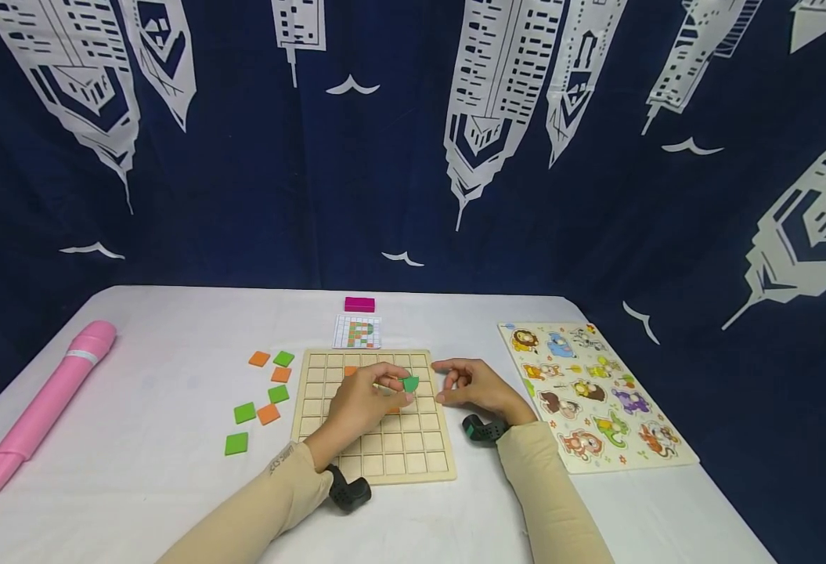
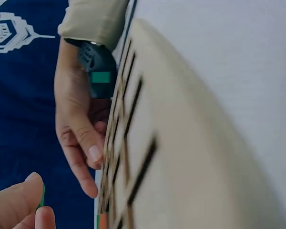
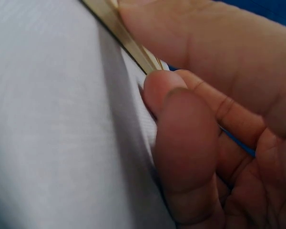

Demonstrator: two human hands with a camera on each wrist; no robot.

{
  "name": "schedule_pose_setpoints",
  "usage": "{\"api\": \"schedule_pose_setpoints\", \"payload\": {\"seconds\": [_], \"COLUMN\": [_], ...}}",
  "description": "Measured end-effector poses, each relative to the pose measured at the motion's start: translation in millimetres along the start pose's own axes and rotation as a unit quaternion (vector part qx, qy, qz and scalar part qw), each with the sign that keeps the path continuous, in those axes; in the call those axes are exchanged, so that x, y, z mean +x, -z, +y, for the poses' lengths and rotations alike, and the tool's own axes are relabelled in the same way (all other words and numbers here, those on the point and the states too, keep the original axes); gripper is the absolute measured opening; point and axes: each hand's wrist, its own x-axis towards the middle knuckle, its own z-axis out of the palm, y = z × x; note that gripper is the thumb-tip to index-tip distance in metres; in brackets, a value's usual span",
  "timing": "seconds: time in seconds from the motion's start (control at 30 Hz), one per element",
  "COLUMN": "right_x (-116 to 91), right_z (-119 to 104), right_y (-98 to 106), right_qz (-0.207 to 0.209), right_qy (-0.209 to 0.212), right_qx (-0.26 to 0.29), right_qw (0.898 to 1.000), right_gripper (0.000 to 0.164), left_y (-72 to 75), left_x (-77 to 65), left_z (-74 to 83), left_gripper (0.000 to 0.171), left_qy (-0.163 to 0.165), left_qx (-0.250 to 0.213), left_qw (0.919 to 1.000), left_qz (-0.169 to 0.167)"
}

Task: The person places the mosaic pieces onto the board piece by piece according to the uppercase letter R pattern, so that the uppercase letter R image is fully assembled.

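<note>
My left hand (image 1: 363, 399) is over a wooden grid board (image 1: 413, 462), pinching a green square tile (image 1: 410, 384) between thumb and fingers. In the left wrist view the same tile (image 2: 42, 196) shows edge-on at the fingertips. Orange tiles (image 1: 351, 370) lie in the board's grid, partly hidden by this hand. At the board's right edge is my right hand (image 1: 479, 385), index finger and thumb apart and the other fingers bent. The right wrist view shows a fingertip against the board's edge (image 3: 128, 40).
Several loose green (image 1: 245, 413) and orange tiles (image 1: 268, 413) lie left of the board. A pattern card (image 1: 345, 333) and a magenta block (image 1: 359, 304) are behind it. An animal puzzle (image 1: 560, 368) is at right, a pink microphone-shaped object (image 1: 53, 399) at far left.
</note>
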Motion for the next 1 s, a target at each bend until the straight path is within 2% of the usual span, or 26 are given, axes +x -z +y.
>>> {"api": "schedule_pose_setpoints", "payload": {"seconds": [0.23, 0.53, 0.67, 1.0], "right_x": [-0.8, 0.9, 2.2, 1.8], "right_z": [-2.8, -0.8, 0.7, -0.1], "right_y": [-1.1, -1.5, -1.6, -0.2], "right_qz": [-0.001, 0.000, 0.001, -0.004], "right_qy": [-0.005, -0.010, -0.010, -0.010], "right_qx": [-0.001, 0.004, 0.003, 0.011], "right_qw": [1.000, 1.000, 1.000, 1.000], "right_gripper": [0.059, 0.059, 0.060, 0.060], "left_y": [-8.3, -10.9, -10.5, -9.2], "left_x": [-2.2, -3.5, -3.6, -2.5], "left_z": [-4.1, -10.2, -12.5, -14.0], "left_gripper": [0.027, 0.023, 0.024, 0.019], "left_qy": [-0.004, -0.030, -0.034, -0.040], "left_qx": [0.063, 0.148, 0.165, 0.166], "left_qw": [0.9980, 0.9884, 0.9856, 0.9853], "left_qz": [-0.001, 0.019, 0.018, 0.003]}}
